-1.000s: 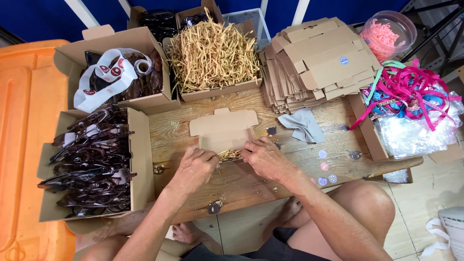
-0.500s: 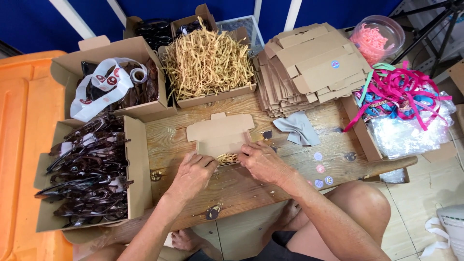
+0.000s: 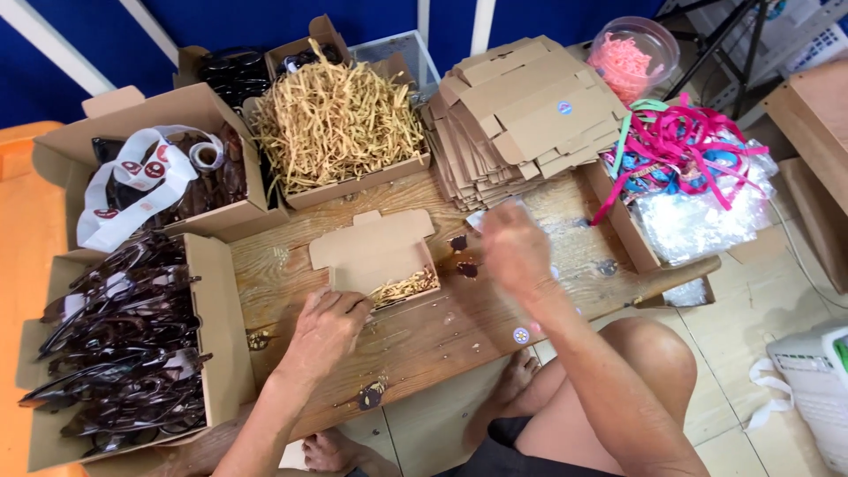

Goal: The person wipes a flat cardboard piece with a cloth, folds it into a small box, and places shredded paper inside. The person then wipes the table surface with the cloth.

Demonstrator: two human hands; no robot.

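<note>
The landmark is the small open cardboard box (image 3: 380,261) at the middle of the wooden workbench (image 3: 459,327).

Nearest the camera, the person's bare knee (image 3: 645,353) and feet show below the bench's front edge. A round sticker (image 3: 521,335) lies on the bench, nearer the camera than the box and to its right.

The left hand (image 3: 327,322) rests at the box's near left corner. Its fingers are curled together and touch the box edge. Whether they pinch anything cannot be determined.

The box holds a thin layer of tan shredded paper filler (image 3: 405,287) along its near side. Its lid flap stands open on the far side.

The right hand (image 3: 515,247) is raised above the bench, just right of the box. It is motion-blurred; the fingers appear loosely gathered, and their contents cannot be determined. A pale cloth (image 3: 495,212) shows at its far edge.

Left of the box, a large carton (image 3: 212,353) holds dark sunglasses (image 3: 115,344).

Beyond the box:
- a tray heaped with shredded paper filler (image 3: 331,124), directly behind;
- a carton with a white printed bag (image 3: 132,185), behind and left;
- a stack of flat unfolded box blanks (image 3: 521,106), behind and right.

Far right of the box lie pink and blue ribbons (image 3: 680,146). Beyond them stands a clear tub of pink shreds (image 3: 632,53).
</note>
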